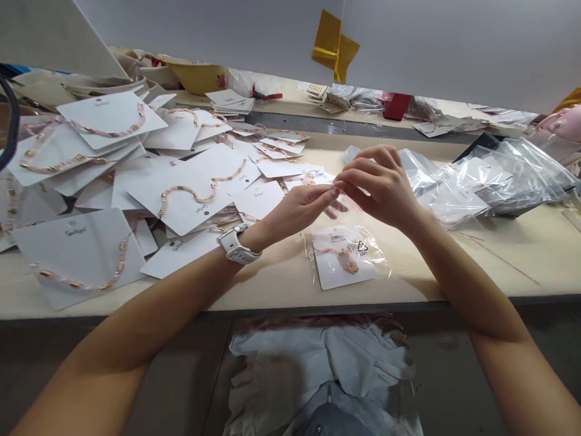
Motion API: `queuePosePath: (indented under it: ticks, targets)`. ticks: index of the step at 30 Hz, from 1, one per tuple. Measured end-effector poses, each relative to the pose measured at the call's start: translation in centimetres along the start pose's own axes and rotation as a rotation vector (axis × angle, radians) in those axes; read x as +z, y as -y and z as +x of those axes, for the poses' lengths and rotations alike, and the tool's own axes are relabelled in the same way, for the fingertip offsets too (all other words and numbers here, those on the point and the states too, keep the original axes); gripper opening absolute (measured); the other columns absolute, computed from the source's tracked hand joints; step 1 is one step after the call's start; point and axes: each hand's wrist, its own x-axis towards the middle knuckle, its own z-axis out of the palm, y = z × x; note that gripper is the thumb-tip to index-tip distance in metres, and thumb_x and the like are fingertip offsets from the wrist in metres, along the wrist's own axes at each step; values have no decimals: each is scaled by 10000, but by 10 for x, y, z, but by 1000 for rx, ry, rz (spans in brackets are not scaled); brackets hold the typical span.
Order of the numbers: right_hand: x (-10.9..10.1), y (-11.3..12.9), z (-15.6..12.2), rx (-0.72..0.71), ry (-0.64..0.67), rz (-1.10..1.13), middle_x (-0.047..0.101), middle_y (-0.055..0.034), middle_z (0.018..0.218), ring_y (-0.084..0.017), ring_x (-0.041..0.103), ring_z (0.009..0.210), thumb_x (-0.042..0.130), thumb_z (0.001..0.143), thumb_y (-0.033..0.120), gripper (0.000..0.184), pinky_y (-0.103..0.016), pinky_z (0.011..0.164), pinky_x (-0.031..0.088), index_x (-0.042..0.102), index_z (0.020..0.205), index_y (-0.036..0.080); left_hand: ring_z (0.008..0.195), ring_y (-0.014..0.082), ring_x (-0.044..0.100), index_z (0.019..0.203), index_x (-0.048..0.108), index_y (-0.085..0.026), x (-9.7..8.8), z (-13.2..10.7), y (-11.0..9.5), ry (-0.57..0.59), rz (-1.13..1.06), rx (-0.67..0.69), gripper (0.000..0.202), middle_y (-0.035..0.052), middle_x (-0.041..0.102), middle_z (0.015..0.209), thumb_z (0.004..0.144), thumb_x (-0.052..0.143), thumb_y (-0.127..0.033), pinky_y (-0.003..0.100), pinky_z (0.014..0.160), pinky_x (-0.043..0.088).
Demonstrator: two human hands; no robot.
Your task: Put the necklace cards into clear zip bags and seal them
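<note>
My left hand (302, 209), with a white watch (236, 243) on its wrist, and my right hand (379, 184) meet above the table's middle. Their fingertips pinch together around something small and thin that I cannot make out. Just below them lies a clear bag (345, 257) holding a white card with a pink and gold bracelet. A spread of white cards with bracelets (195, 194) covers the table to the left of my left hand.
A heap of clear plastic bags (481, 181) lies at the right. Along the back edge stand a yellow bowl (200, 75), stacked cards and a dark red box (396, 106). White cloth (318, 363) lies on my lap below the table's front edge.
</note>
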Motion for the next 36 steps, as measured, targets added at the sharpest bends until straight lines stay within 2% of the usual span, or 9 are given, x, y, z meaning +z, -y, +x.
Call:
queuePosePath:
  ticks: [3, 7, 11, 15, 17, 21, 24, 32, 36]
  targets:
    - [0, -1, 0, -53, 36, 10, 677, -3, 871, -229, 559, 1033, 466, 981, 303, 230, -485, 1023, 389, 671, 883, 277, 801, 118, 718, 946, 739, -122, 0, -1, -1, 12, 67, -10, 396, 67, 770, 903, 991, 467, -406, 195, 737, 563]
    - [3, -2, -1, 9, -4, 45, 663, 5, 791, -220, 581, 983, 457, 972, 309, 265, -483, 1008, 407, 660, 805, 272, 780, 110, 721, 935, 753, -137, 0, 0, 0, 1, 61, -33, 375, 56, 773, 890, 980, 493, -404, 186, 725, 565]
    - [-1, -14, 1, 178, -92, 172, 677, -13, 777, -206, 622, 869, 434, 976, 334, 304, -449, 912, 484, 659, 793, 242, 760, 101, 718, 1067, 739, -139, 0, -1, 3, -22, -7, -69, 330, 57, 774, 909, 955, 549, -384, 183, 716, 575]
    - [-15, -28, 2, 404, -307, 351, 704, -43, 779, -204, 647, 775, 456, 975, 393, 324, -411, 823, 527, 665, 794, 224, 740, 91, 709, 1047, 733, -135, 3, -1, 4, -42, -34, -98, 304, 63, 768, 920, 954, 549, -357, 178, 709, 584]
    - [-18, -26, 3, 356, -336, 352, 712, -44, 790, -211, 646, 776, 481, 971, 439, 323, -417, 829, 521, 666, 798, 238, 782, 101, 715, 1023, 715, -123, 4, 0, 4, -58, -59, -84, 282, 75, 756, 955, 958, 536, -330, 175, 699, 592]
    - [-12, -4, 2, 119, -125, 147, 705, -27, 935, -245, 619, 933, 558, 933, 475, 228, -469, 906, 471, 667, 918, 275, 823, 122, 730, 1098, 643, -115, 6, 2, 4, -64, -97, -39, 253, 86, 712, 1056, 956, 513, -278, 166, 638, 602]
    - [-3, 9, 0, 105, -20, 38, 666, -22, 1012, -258, 575, 1042, 534, 954, 404, 165, -500, 964, 429, 643, 984, 284, 815, 121, 735, 1177, 606, -132, 6, 2, 5, -64, -87, -15, 271, 89, 663, 1196, 946, 503, -232, 165, 610, 608]
    - [2, 14, -2, 140, -67, -25, 615, -30, 875, -248, 564, 984, 493, 951, 314, 124, -490, 951, 439, 606, 957, 265, 795, 105, 733, 1133, 645, -151, 7, -1, 1, -72, 12, 10, 251, 50, 714, 1036, 949, 481, -203, 136, 614, 599]
    - [4, 13, -1, 132, -76, 15, 601, -30, 856, -233, 564, 961, 462, 953, 292, 164, -470, 945, 441, 591, 860, 252, 786, 118, 733, 1146, 663, -162, 7, -1, 2, -72, 48, -23, 265, 22, 720, 834, 954, 491, -227, 153, 632, 603]
